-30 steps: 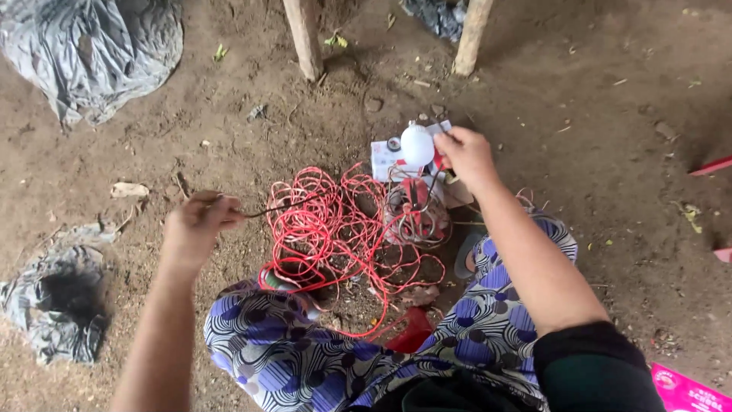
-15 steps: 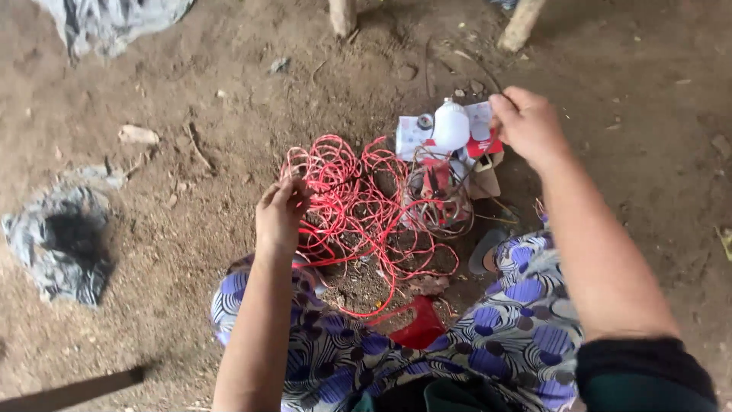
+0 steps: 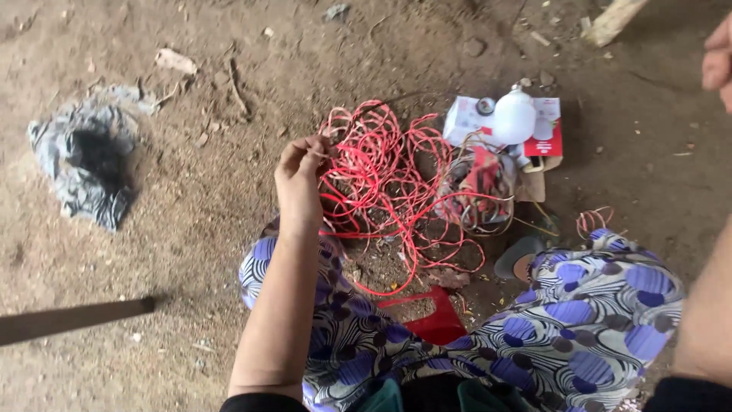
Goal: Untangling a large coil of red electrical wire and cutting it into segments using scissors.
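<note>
left hand (image 3: 303, 177): fingers pinched together on a strand at the left edge of the red wire tangle (image 3: 389, 183); forearm runs up from the lap.
right hand (image 3: 718, 57): only a sliver at the right frame edge, raised off the ground; can't tell its grip, nothing seen in it.
wire: loose coil heap on the dirt floor (image 3: 198, 229), just in front of the knees, spreading right from the left hand.
key relation: tangle lies right of and beyond the left hand; left is on it, right is well apart.
nearby: white bulb (image 3: 515, 116) on a red-and-white carton (image 3: 550, 133), just beyond the tangle's right side; red plastic piece (image 3: 435, 320) by the patterned skirt (image 3: 579, 305).
far left: grey crumpled sheet (image 3: 88, 164), apart from everything.
</note>
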